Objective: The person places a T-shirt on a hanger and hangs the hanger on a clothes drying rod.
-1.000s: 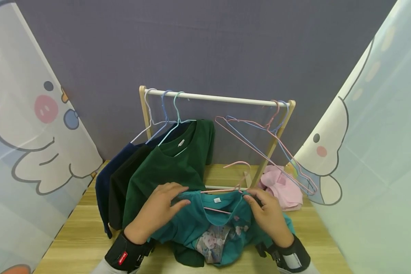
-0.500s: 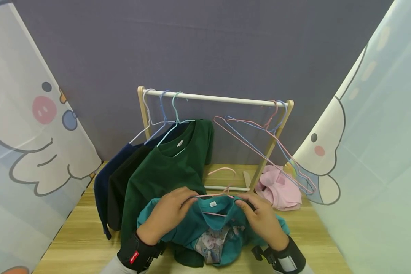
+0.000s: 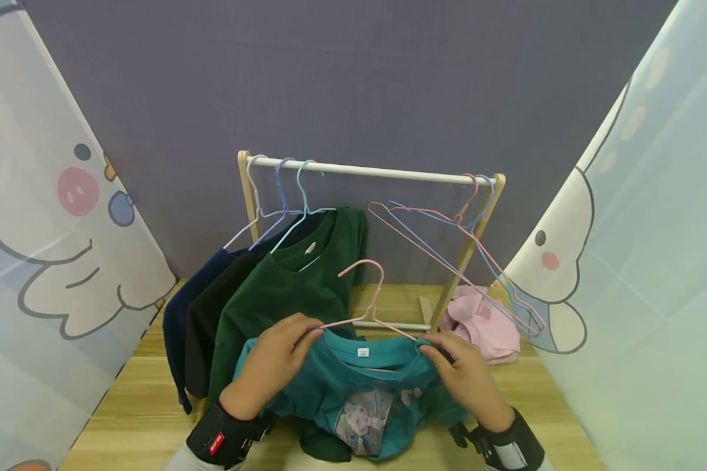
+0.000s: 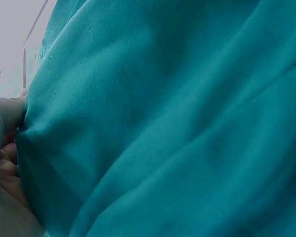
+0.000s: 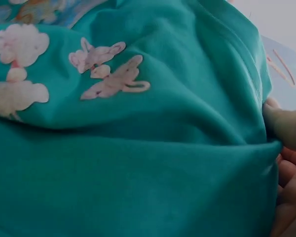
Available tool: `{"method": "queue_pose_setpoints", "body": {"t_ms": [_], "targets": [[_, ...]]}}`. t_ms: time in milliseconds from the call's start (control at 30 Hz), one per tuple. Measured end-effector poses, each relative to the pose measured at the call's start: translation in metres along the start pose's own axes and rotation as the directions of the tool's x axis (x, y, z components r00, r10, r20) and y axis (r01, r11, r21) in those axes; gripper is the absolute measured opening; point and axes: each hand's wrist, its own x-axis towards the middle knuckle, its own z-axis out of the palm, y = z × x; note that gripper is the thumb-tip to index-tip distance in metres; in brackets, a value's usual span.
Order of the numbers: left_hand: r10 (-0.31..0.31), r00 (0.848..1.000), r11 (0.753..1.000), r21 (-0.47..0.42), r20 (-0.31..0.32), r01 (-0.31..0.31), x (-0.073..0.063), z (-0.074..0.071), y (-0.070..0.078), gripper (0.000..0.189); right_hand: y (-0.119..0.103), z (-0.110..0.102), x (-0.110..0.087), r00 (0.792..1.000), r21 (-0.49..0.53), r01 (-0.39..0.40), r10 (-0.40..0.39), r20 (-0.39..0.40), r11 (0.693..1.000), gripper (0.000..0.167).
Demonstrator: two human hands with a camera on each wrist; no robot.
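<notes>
A teal shirt with a printed picture on its chest is spread on a pink hanger, whose hook stands up above the collar. My left hand pinches the shirt's left shoulder at the neckline, where the hanger's arm enters the cloth. At the other shoulder my right hand pinches cloth beside the collar. In the left wrist view, thumb and fingers grip a fold of teal fabric. The right wrist view shows the same kind of pinch by the fingers, with pale printed shapes on the shirt.
Behind stands a rack with a white rail. A green shirt, a black garment and a navy garment hang at its left. Bare pink and blue hangers hang right. Pink folded cloth lies on the wooden table.
The hanger's hook has swung from leaning back to standing upright and now sits further left. My hands have spread apart slightly, stretching the neckline wider.
</notes>
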Motion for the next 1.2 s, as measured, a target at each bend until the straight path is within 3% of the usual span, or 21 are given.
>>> {"method": "queue_pose_setpoints", "body": {"t_ms": [133,300,467,667,833,1033,1200], "targets": [[0.019,1.0,1.0,0.0,0.002,-0.019,-0.001,-0.002,-0.001,0.013,0.002,-0.007,-0.005,0.996,-0.007,-0.005,0.006,0.09,1.0,0.029],[0.03,0.999,1.0,0.002,0.019,-0.03,-0.004,-0.005,-0.002,0.013,0.007,-0.013,-0.013,0.974,0.035,-0.053,0.044,0.223,0.998,0.021],[0.045,0.999,0.999,0.002,0.016,-0.045,-0.005,-0.006,-0.001,0.014,0.014,-0.018,-0.02,0.96,0.088,-0.082,0.055,0.275,0.993,0.019],[-0.005,0.999,1.0,-0.03,0.035,0.006,-0.007,-0.009,0.0,0.021,0.019,-0.022,-0.025,0.985,0.172,-0.02,-0.01,0.17,0.985,0.031],[-0.027,0.999,1.0,-0.006,0.044,0.027,-0.009,-0.013,-0.007,0.025,0.021,-0.027,-0.027,0.998,0.148,0.011,-0.02,0.059,0.989,0.038],[0.028,0.999,0.999,-0.024,0.047,-0.027,-0.012,-0.023,-0.023,0.023,0.026,-0.036,-0.03,1.0,0.1,-0.011,0.011,0.003,0.995,0.042],[-0.006,0.999,1.0,0.029,0.05,0.004,-0.017,-0.036,-0.035,0.028,0.028,-0.041,-0.033,1.0,0.094,-0.019,0.019,-0.001,0.995,0.043]]}}
